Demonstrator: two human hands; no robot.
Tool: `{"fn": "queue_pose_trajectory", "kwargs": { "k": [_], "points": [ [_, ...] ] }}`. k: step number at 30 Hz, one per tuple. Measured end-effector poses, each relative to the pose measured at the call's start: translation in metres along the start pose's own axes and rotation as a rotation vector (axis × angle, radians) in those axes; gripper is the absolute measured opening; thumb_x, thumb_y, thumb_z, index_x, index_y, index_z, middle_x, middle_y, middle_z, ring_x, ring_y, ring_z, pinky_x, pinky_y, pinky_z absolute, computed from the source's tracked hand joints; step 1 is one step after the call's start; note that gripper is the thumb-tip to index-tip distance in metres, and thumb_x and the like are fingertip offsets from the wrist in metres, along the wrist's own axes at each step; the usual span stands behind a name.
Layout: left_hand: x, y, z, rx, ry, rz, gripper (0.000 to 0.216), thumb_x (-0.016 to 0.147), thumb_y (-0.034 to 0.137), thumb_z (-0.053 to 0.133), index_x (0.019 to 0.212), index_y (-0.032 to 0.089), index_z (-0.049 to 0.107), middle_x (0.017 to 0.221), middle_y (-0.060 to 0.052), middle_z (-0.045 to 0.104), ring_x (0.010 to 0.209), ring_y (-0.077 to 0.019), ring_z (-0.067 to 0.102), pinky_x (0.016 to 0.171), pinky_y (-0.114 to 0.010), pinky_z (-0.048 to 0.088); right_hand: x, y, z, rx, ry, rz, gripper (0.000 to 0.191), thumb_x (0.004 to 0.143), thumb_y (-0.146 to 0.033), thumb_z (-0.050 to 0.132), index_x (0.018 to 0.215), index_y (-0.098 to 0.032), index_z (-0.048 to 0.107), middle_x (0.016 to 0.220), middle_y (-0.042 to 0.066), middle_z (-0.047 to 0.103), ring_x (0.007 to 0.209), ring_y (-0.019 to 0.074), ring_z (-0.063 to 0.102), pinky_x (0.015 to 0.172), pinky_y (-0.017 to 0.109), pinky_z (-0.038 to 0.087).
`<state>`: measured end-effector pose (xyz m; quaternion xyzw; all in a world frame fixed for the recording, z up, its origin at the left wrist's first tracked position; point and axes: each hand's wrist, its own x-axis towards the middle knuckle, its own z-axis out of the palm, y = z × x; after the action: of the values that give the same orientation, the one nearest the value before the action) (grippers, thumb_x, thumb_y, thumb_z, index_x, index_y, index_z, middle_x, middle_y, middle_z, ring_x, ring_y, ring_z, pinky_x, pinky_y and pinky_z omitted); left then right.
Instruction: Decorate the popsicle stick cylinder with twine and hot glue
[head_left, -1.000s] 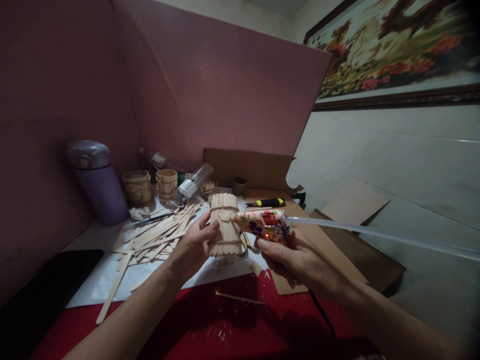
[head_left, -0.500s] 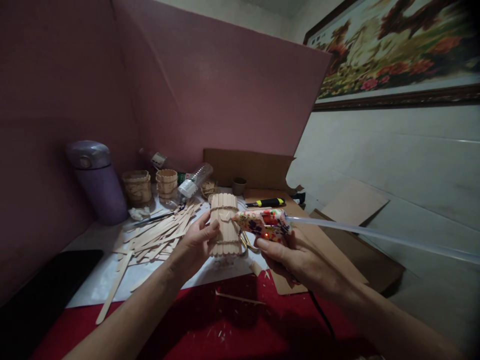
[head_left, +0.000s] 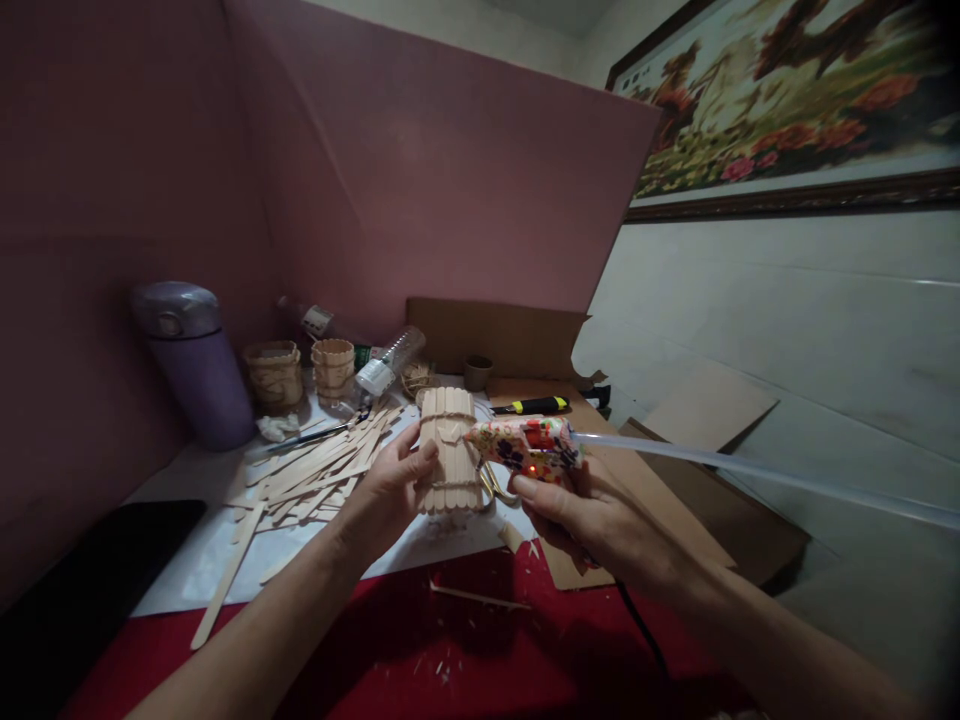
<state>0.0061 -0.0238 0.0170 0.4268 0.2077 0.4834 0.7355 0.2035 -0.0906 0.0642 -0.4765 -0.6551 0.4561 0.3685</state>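
Observation:
My left hand (head_left: 401, 475) is closed on the left side of a popsicle-stick barrel (head_left: 454, 470), made of upright wooden sticks with a cord band near the top and another near the bottom. My right hand (head_left: 566, 510) grips a flower-patterned hot glue gun (head_left: 525, 443) with a small red light lit. Its nozzle points left at a small wooden piece on the barrel's front; whether the tip touches cannot be made out. A long clear glue stick (head_left: 697, 465) extends from the gun's rear. Behind the barrel lie scissors (head_left: 491, 485), partly hidden.
Loose popsicle sticks (head_left: 322, 475) lie piled on white paper to the left. Behind them stand two small wooden buckets (head_left: 334, 370), a plastic bottle (head_left: 390, 360) and a purple tumbler (head_left: 199, 370). A utility knife (head_left: 532, 406) rests on cardboard. Wood scraps dot the red cloth (head_left: 375, 640).

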Motion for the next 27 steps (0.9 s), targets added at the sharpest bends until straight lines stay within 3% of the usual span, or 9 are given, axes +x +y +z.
{"fn": "queue_pose_trajectory", "kwargs": {
  "k": [11, 21, 27],
  "points": [
    [-0.0007, -0.0001, -0.0004, -0.004, -0.018, 0.006, 0.056, 0.069, 0.03, 0.075, 0.12, 0.017, 0.055, 0.113, -0.013, 0.066, 0.1, -0.027, 0.064, 0.075, -0.032, 0.054, 0.0003, 0.0004, 0.0007, -0.003, 0.027, 0.001, 0.026, 0.089, -0.041, 0.054, 0.077, -0.019, 0.051, 0.048, -0.009, 0.037, 0.039, 0.0053, 0.03, 0.036, 0.017, 0.029],
    [-0.001, 0.0003, 0.0, -0.014, 0.014, -0.005, 0.057, 0.067, 0.029, 0.077, 0.119, 0.018, 0.055, 0.113, -0.012, 0.067, 0.098, -0.027, 0.065, 0.073, -0.031, 0.053, 0.0007, 0.0016, -0.001, 0.021, 0.01, 0.037, 0.036, 0.089, -0.044, 0.052, 0.065, -0.017, 0.049, 0.049, -0.006, 0.041, 0.038, 0.0046, 0.034, 0.031, 0.015, 0.031],
    [-0.0012, -0.0001, -0.0011, -0.011, -0.022, -0.004, 0.051, 0.07, 0.03, 0.074, 0.117, 0.018, 0.057, 0.112, -0.012, 0.067, 0.098, -0.0268, 0.065, 0.071, -0.031, 0.054, 0.0007, -0.001, 0.0006, 0.019, 0.025, 0.02, 0.03, 0.089, -0.039, 0.054, 0.068, -0.019, 0.047, 0.049, -0.007, 0.039, 0.039, 0.0053, 0.034, 0.034, 0.015, 0.032]
  ]
}}
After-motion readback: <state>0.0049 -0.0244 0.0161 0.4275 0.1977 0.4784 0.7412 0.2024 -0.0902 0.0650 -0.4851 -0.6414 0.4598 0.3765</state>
